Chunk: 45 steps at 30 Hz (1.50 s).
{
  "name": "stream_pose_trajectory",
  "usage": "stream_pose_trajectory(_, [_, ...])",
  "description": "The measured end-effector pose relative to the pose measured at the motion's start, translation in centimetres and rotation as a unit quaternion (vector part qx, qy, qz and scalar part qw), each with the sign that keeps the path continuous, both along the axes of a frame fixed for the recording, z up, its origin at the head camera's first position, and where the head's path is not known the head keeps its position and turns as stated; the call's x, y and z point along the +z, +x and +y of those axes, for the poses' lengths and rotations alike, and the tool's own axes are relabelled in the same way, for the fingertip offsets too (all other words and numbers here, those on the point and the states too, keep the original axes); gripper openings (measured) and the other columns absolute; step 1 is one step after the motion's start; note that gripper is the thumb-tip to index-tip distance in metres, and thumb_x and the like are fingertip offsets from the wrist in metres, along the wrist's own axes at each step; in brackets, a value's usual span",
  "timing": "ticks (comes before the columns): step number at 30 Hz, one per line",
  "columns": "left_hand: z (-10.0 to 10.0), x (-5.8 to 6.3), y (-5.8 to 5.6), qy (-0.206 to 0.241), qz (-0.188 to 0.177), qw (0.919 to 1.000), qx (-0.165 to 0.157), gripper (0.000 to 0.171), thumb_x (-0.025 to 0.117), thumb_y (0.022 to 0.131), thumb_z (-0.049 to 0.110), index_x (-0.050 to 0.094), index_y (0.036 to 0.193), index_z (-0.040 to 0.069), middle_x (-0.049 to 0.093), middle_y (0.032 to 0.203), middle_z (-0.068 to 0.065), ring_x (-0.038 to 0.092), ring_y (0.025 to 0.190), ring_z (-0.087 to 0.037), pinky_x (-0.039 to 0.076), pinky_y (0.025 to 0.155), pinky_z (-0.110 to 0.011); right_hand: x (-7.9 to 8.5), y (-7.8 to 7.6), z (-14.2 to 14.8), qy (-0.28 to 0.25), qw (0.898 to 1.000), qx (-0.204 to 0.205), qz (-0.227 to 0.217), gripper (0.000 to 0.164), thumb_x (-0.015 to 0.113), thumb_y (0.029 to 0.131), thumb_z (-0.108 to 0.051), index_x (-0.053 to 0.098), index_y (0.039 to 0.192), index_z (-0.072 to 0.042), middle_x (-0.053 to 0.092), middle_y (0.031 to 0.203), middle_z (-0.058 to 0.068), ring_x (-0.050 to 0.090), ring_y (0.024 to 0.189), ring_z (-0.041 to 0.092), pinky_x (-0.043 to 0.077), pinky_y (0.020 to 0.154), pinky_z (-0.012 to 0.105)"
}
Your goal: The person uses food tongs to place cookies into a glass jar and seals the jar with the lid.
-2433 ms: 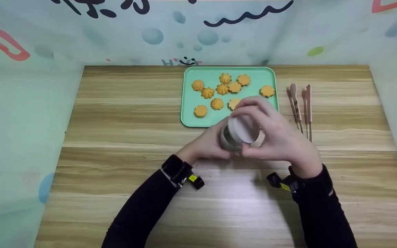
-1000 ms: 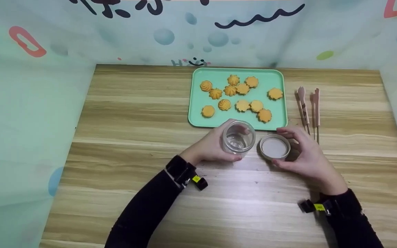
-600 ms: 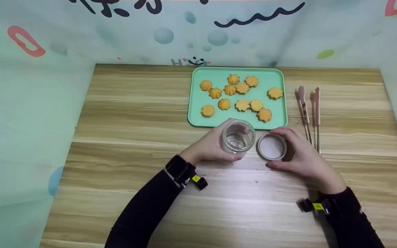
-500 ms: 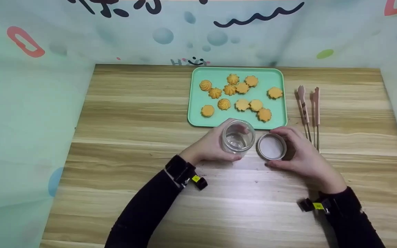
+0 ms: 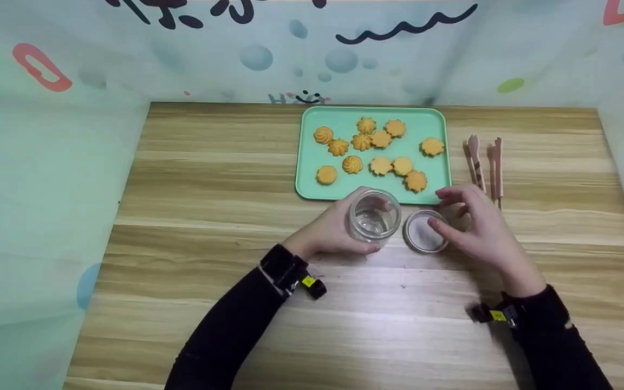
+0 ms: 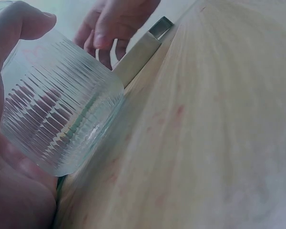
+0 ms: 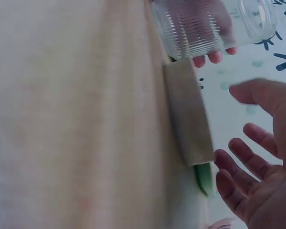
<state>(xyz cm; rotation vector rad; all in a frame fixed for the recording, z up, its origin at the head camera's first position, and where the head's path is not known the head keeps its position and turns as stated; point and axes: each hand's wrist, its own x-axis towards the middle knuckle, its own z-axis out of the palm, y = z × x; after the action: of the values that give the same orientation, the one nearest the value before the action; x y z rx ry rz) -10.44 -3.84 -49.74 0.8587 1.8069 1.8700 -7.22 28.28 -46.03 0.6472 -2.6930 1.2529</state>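
My left hand [image 5: 331, 227] grips a clear glass jar [image 5: 372, 230] around its side, and the jar stands upright with its mouth uncovered. Nothing shows inside it. A round, pale lid [image 5: 419, 233] lies on the table just right of the jar, its hollow inner side facing up. Above the lid's right side hovers my right hand [image 5: 482, 230], fingers loosely bent and holding nothing. In the right wrist view, a gap shows between the thumb and the lid [image 7: 188, 112]. Ribbed glass of the jar [image 6: 62, 105] fills the left wrist view's upper left, in the left palm.
Behind the jar lies a green tray [image 5: 306, 187] with several flower-shaped cookies [image 5: 352, 164]. Two pink-handled utensils [image 5: 498, 168] lie right of the tray, their lower ends partly hidden by the right hand. A printed curtain [image 5: 182, 65] borders the table's back.
My right hand has taken the lid off the jar, set it down to the right, let it go and risen slightly. My left hand keeps holding the jar.
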Motion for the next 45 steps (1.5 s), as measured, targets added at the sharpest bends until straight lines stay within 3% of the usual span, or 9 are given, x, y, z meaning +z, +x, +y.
stream_pose_trajectory(6, [0.1, -0.1, 0.0, 0.005, -0.006, 0.9999, -0.007, 0.089, 0.098, 0.072, -0.001, 0.055, 0.148, 0.015, 0.066, 0.142, -0.01, 0.061, 0.136, -0.03, 0.046, 0.122, -0.04, 1.9, -1.8, 0.4, 0.004, 0.998, -0.046, 0.039, 0.055, 0.087, 0.088, 0.003, 0.062, 0.135, 0.009, 0.069, 0.127, 0.02, 0.063, 0.11, 0.024, 0.05, 0.086, 0.023])
stream_pose_trajectory(11, [0.1, -0.1, 0.1, 0.0, 0.006, 1.0, -0.003, 0.089, 0.098, 0.072, 0.0, 0.055, 0.148, 0.014, 0.067, 0.141, -0.012, 0.062, 0.135, -0.031, 0.046, 0.122, -0.04, 3.1, -3.4, 0.9, 0.008, 0.989, -0.138, 0.049, 0.049, 0.084, 0.092, -0.002, 0.062, 0.135, 0.008, 0.065, 0.125, 0.023, 0.057, 0.111, 0.023, 0.048, 0.084, 0.024])
stream_pose_trajectory(18, [0.2, 0.0, 0.1, -0.011, 0.004, 0.9999, -0.005, 0.091, 0.099, 0.071, 0.004, 0.055, 0.15, 0.015, 0.067, 0.142, -0.006, 0.061, 0.137, -0.027, 0.045, 0.123, -0.038, 2.5, -4.7, 1.9, 0.017, 0.958, -0.285, 0.023, 0.05, 0.082, 0.092, -0.012, 0.062, 0.134, 0.007, 0.055, 0.131, 0.025, 0.05, 0.122, 0.031, 0.043, 0.101, 0.037])
stream_pose_trajectory(22, [0.2, -0.1, 0.0, -0.004, -0.003, 0.9999, -0.01, 0.09, 0.099, 0.072, 0.004, 0.055, 0.15, 0.015, 0.067, 0.142, -0.008, 0.061, 0.137, -0.028, 0.045, 0.123, -0.039, 1.8, -4.9, 3.0, 0.051, 0.939, -0.338, -0.043, 0.069, 0.08, 0.094, -0.028, 0.051, 0.147, 0.006, 0.046, 0.144, 0.028, 0.039, 0.135, 0.04, 0.039, 0.114, 0.054])
stream_pose_trajectory(26, [0.3, -0.1, 0.0, 0.003, -0.006, 0.9999, -0.012, 0.089, 0.098, 0.072, 0.003, 0.055, 0.15, 0.014, 0.067, 0.142, -0.011, 0.061, 0.137, -0.029, 0.045, 0.123, -0.039, 0.8, -5.1, 3.6, 0.112, 0.929, -0.329, -0.126, 0.097, 0.079, 0.096, -0.049, 0.034, 0.16, 0.008, 0.037, 0.153, 0.036, 0.032, 0.143, 0.05, 0.035, 0.118, 0.065])
stream_pose_trajectory(29, [0.2, -0.1, -0.1, 0.002, -0.002, 0.9999, -0.012, 0.089, 0.099, 0.072, 0.005, 0.056, 0.149, 0.014, 0.067, 0.142, -0.012, 0.061, 0.136, -0.028, 0.045, 0.123, -0.039, 0.0, -5.2, 3.8, 0.136, 0.93, -0.311, -0.142, 0.104, 0.077, 0.096, -0.054, 0.032, 0.159, 0.015, 0.036, 0.151, 0.044, 0.031, 0.143, 0.057, 0.031, 0.119, 0.067])
stream_pose_trajectory(33, [0.2, -0.2, -0.2, 0.003, 0.003, 0.9999, -0.014, 0.089, 0.099, 0.072, 0.005, 0.056, 0.149, 0.014, 0.066, 0.142, -0.014, 0.061, 0.136, -0.027, 0.045, 0.123, -0.039, -0.5, -5.3, 3.8, 0.143, 0.931, -0.301, -0.147, 0.095, 0.072, 0.099, -0.051, 0.038, 0.153, 0.02, 0.041, 0.145, 0.046, 0.033, 0.14, 0.059, 0.033, 0.117, 0.067])
stream_pose_trajectory(40, [0.1, -0.2, -0.1, 0.007, 0.005, 0.9999, -0.011, 0.087, 0.098, 0.073, 0.003, 0.056, 0.149, 0.013, 0.066, 0.141, -0.013, 0.061, 0.136, -0.03, 0.046, 0.122, -0.04, -0.4, -5.4, 3.9, 0.132, 0.942, -0.273, -0.142, 0.072, 0.063, 0.105, -0.042, 0.055, 0.135, 0.022, 0.055, 0.122, 0.041, 0.052, 0.113, 0.055, 0.045, 0.1, 0.07])
stream_pose_trajectory(45, [-0.1, 0.0, -0.1, 0.005, 0.002, 1.0, -0.007, 0.089, 0.098, 0.072, 0.002, 0.055, 0.15, 0.012, 0.066, 0.142, -0.013, 0.06, 0.136, -0.03, 0.045, 0.123, -0.04, 0.2, -5.6, 4.1, 0.121, 0.949, -0.259, -0.135, 0.066, 0.058, 0.108, -0.04, 0.057, 0.132, 0.021, 0.058, 0.12, 0.043, 0.056, 0.113, 0.058, 0.046, 0.098, 0.072])
